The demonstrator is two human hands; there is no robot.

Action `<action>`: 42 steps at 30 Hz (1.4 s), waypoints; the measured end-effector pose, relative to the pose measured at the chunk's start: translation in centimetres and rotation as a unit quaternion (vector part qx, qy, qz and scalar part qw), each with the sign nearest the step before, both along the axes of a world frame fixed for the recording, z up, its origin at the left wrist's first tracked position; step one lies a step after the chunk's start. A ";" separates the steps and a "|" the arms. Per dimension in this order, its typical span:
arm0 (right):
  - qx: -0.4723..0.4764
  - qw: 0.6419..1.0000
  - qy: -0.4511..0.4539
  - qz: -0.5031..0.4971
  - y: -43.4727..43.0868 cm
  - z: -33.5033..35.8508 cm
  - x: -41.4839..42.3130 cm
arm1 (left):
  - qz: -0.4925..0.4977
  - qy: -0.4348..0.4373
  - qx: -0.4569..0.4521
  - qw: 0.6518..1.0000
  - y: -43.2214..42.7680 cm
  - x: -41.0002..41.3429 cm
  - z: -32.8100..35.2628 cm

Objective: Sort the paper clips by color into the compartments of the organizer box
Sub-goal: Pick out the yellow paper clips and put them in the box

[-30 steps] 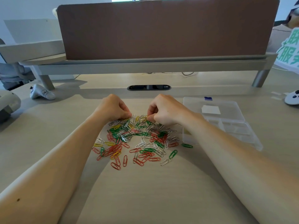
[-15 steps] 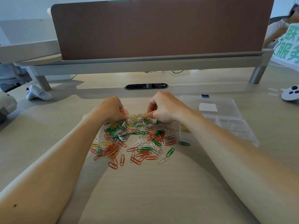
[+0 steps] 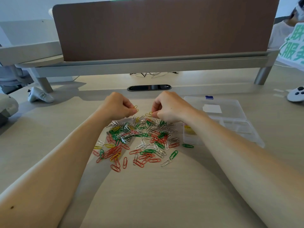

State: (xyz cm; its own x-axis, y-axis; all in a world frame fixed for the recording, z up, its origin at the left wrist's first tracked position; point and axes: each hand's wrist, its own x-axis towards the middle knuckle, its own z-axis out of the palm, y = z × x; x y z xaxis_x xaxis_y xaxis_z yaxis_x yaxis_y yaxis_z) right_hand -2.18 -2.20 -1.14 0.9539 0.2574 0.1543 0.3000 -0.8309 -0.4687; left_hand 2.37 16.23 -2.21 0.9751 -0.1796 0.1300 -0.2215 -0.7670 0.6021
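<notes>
A loose pile of paper clips in red, green, yellow and silver lies on the desk in front of me. At its far left edge my left hand pinches yellow clips between thumb and fingers. My right hand is closed at the pile's far right, its fingertips holding a yellow clip just above the heap. The clear plastic organizer box lies open to the right; some yellow clips rest in its near-left compartment, partly hidden behind my right forearm.
A brown divider panel on a grey rail stands across the back of the desk. A white controller lies at the left, another at the right edge. A dark cable slot sits behind my hands.
Both hands have lifted slightly off the far edge of the pile, each now holding yellow clips clear of the heap. The pile itself is unchanged.
</notes>
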 end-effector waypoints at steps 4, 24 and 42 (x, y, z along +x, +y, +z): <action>0.005 1.000 -0.007 -0.003 -0.3 0.1 0.0 | 0.016 0.005 0.046 0.999 -0.9 0.2 -0.5; 0.034 0.999 -0.006 -0.010 -2.2 1.6 -1.3 | -0.059 0.064 0.180 0.980 -2.2 -1.6 1.1; 0.066 0.991 0.025 -0.109 -11.3 0.0 -7.6 | -0.217 -0.049 0.118 0.968 -14.3 -6.5 1.7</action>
